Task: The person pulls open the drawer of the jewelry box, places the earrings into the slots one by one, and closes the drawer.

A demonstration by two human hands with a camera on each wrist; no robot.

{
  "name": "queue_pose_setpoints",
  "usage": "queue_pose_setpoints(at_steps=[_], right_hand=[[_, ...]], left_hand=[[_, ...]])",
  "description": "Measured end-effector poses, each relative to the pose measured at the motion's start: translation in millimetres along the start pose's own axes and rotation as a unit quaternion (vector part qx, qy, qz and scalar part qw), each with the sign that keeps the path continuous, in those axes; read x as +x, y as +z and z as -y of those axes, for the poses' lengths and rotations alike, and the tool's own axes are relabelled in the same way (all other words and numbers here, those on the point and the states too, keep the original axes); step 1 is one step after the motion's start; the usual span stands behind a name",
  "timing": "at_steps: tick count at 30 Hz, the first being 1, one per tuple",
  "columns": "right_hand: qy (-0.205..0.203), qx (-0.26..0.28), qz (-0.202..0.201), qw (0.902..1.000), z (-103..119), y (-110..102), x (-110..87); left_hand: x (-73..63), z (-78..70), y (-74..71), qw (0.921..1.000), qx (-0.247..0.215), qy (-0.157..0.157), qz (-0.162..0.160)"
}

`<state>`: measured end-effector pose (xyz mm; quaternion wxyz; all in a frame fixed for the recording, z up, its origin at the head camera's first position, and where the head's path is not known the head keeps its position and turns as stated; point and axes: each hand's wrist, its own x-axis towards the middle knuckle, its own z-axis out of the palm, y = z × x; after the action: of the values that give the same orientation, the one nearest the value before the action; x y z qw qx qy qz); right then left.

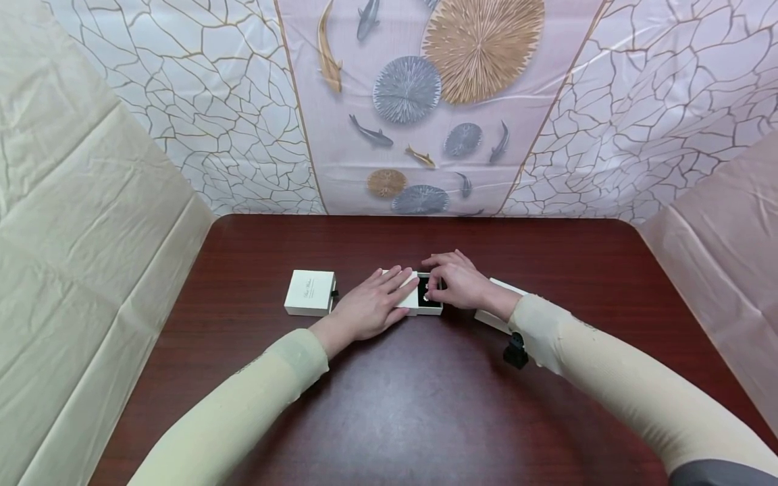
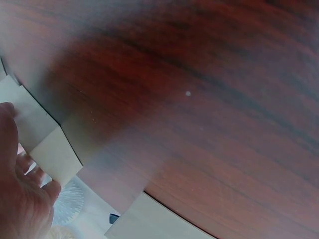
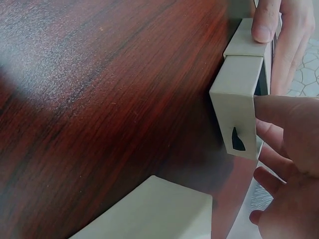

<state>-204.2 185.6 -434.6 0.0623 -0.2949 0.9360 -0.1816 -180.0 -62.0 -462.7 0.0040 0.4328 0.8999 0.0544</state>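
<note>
A white drawer-style jewellery box point(image 1: 410, 304) lies mid-table, its drawer point(image 1: 430, 311) slid out to the right, showing a black lining and small shiny jewellery point(image 1: 426, 295). My left hand point(image 1: 373, 305) holds the box's sleeve, fingers across the top and thumb point(image 3: 262, 31) on the near side. My right hand point(image 1: 458, 282) reaches into the drawer, thumb and index finger bent together at the jewellery. Its exact kind is too small to tell, and the fingertips partly cover it. A dark pull tab point(image 3: 238, 140) shows on the drawer's front.
A closed white box point(image 1: 310, 293) with printed lettering and a dark tab stands left of my left hand. Another white box point(image 1: 494, 320) lies partly beneath my right wrist. The dark wooden table point(image 1: 389, 405) is bordered by patterned cloth at the back and plain cloth at both sides.
</note>
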Motion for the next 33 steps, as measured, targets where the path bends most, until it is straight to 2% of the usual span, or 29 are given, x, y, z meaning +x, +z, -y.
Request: queue_pose_setpoints(at_steps=[15,33], right_hand=[[-0.002,-0.006,-0.014,0.9999,3.5,3.2,3.4],[0.0,-0.01,-0.007,0.9999,2.4,1.0,0.0]], left_hand=[[0.8,0.5,2.5,1.0,0.0,0.002,-0.008],[0.6,0.5,1.5,0.9999,-0.009,0.002,-0.005]])
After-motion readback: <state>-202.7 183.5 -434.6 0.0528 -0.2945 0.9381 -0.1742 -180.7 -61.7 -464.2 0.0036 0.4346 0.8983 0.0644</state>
